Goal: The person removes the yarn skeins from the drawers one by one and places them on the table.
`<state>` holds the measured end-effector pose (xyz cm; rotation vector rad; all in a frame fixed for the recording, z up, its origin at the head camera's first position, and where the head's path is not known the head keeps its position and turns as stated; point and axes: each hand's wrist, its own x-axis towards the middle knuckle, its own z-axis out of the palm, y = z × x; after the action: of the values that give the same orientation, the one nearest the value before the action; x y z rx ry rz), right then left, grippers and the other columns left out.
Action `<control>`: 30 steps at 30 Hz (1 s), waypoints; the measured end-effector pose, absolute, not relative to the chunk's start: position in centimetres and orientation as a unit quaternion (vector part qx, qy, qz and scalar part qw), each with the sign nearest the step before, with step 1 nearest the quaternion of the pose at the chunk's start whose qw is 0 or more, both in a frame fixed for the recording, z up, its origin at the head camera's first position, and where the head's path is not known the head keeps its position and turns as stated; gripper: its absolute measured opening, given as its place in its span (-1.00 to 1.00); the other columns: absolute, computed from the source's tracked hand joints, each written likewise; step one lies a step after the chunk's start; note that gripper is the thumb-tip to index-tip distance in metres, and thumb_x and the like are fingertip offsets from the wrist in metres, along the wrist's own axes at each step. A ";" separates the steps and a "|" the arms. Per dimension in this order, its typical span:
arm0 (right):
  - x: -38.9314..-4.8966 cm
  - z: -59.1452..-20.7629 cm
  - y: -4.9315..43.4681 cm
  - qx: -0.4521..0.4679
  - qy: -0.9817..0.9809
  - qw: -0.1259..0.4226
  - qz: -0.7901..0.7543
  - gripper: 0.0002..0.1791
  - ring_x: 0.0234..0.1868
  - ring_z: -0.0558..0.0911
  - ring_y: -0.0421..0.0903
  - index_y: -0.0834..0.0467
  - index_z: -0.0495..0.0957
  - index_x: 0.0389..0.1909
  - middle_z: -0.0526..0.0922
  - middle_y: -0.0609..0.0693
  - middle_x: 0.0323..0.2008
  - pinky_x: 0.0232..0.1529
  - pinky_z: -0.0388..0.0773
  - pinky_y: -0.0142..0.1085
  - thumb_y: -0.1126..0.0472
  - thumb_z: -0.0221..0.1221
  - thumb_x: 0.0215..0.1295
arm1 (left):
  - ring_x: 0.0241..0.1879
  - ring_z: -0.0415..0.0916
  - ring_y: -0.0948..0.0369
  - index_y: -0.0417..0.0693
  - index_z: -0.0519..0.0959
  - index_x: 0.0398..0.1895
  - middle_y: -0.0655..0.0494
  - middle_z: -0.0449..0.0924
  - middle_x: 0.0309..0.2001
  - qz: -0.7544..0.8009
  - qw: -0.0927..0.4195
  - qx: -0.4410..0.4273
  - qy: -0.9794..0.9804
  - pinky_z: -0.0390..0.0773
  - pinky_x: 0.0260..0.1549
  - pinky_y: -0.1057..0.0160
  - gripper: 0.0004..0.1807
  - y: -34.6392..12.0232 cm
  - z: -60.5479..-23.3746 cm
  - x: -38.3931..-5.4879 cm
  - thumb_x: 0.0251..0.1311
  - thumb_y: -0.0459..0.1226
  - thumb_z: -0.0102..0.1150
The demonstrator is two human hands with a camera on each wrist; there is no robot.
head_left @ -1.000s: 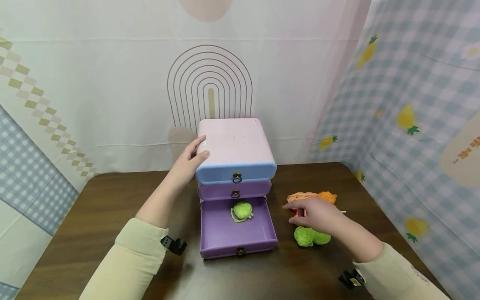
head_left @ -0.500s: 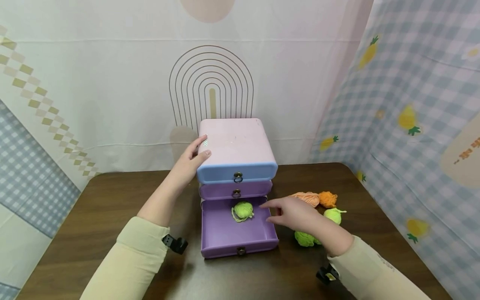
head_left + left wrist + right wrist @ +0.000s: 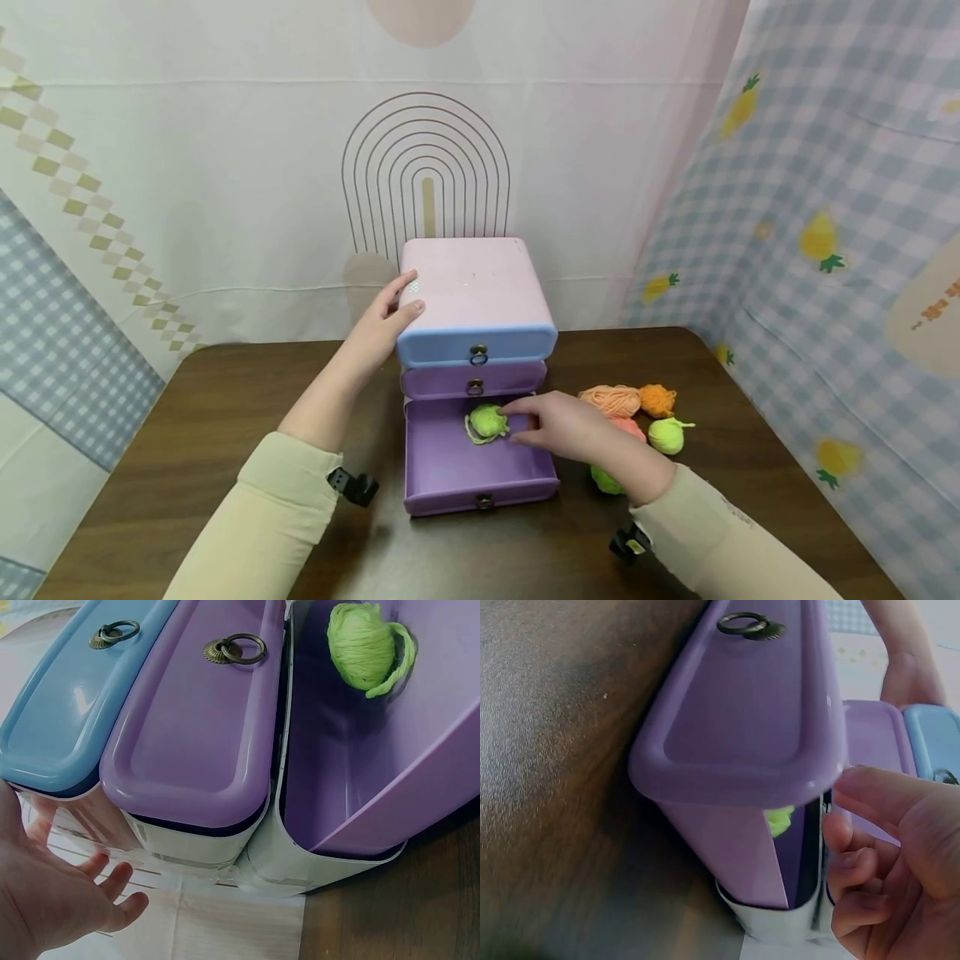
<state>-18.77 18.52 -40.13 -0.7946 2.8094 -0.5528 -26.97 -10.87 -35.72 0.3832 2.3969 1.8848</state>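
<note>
A small drawer cabinet with a pink top (image 3: 472,283) stands on the table. Its lowest purple drawer (image 3: 442,471) is pulled out and holds a light-green ball of yarn (image 3: 487,422) near the back. My left hand (image 3: 378,325) rests on the cabinet's upper left edge, thumb and a finger on top, other fingers spread along the side in the left wrist view. Over the drawer's right side reaches my right hand (image 3: 566,425), thumb and index finger apart, index fingertip right at the yarn ball. Nothing shows between its fingers; the others are loosely curled in the right wrist view.
Above it, the blue drawer (image 3: 442,347) and middle purple drawer (image 3: 438,382) are closed, with ring pulls. Right of the cabinet lie peach yarn (image 3: 611,400), orange yarn (image 3: 657,401), coral yarn (image 3: 628,428) and green yarn balls (image 3: 667,436). Cloth walls hang behind the table.
My right hand has moved left from over the yarn on the table to the pulled-out drawer, beside the green ball. My left hand has stayed on the cabinet.
</note>
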 end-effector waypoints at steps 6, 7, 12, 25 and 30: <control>-19.1 -40.6 17.2 -0.282 0.942 0.072 -0.169 -0.55 -0.23 0.66 -0.16 -0.08 0.63 0.16 0.71 -0.06 0.00 -0.21 0.56 -0.17 0.05 0.37 0.23 | 0.33 0.19 -0.03 0.33 0.09 0.56 -0.14 0.12 0.47 0.622 0.045 0.121 0.773 0.25 0.27 -0.07 -0.31 -10.8 -35.5 -26.9 0.42 -0.02 0.04; -19.2 -40.7 17.1 -0.284 0.942 0.068 -0.163 -0.55 -0.20 0.67 -0.14 -0.07 0.63 0.15 0.71 -0.06 0.00 -0.19 0.57 -0.16 0.05 0.37 0.22 | 0.34 0.19 -0.04 0.30 0.09 0.56 -0.15 0.11 0.47 0.624 0.048 0.120 0.771 0.25 0.27 -0.08 -0.31 -10.7 -35.3 -26.8 0.42 -0.04 0.04; -19.5 -41.3 16.5 -0.287 0.948 0.053 -0.128 -0.54 -0.22 0.67 -0.10 -0.06 0.63 0.14 0.73 -0.08 -0.10 -0.23 0.56 -0.14 0.07 0.39 0.19 | 0.33 0.18 -0.07 0.12 0.07 0.58 -0.23 0.11 0.46 0.625 0.056 0.119 0.769 0.25 0.26 -0.06 -0.31 -10.3 -33.7 -25.5 0.44 -0.14 0.01; -20.5 -42.4 15.5 -0.264 0.959 0.063 -0.083 -0.47 -0.12 0.68 0.03 -0.06 0.58 0.17 0.72 -0.01 -0.08 -0.17 0.58 -0.05 0.03 0.41 0.15 | 0.34 0.18 -0.06 0.28 0.07 0.57 -0.17 0.08 0.48 0.624 0.056 0.115 0.771 0.25 0.27 -0.08 -0.31 -10.5 -34.2 -26.0 0.44 -0.05 0.02; -20.6 -42.4 14.9 -0.251 0.963 0.069 -0.064 -0.44 -0.10 0.68 0.05 -0.09 0.56 0.21 0.72 -0.02 -0.07 -0.20 0.59 -0.03 0.00 0.41 0.16 | 0.33 0.18 -0.07 0.23 0.06 0.58 -0.19 0.09 0.47 0.623 0.059 0.113 0.772 0.24 0.27 -0.08 -0.31 -10.6 -33.9 -25.6 0.44 -0.08 0.01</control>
<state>-20.59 14.91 -42.39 -0.7562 2.9009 -0.1935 -25.64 -10.58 -33.90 0.3412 2.3377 1.8879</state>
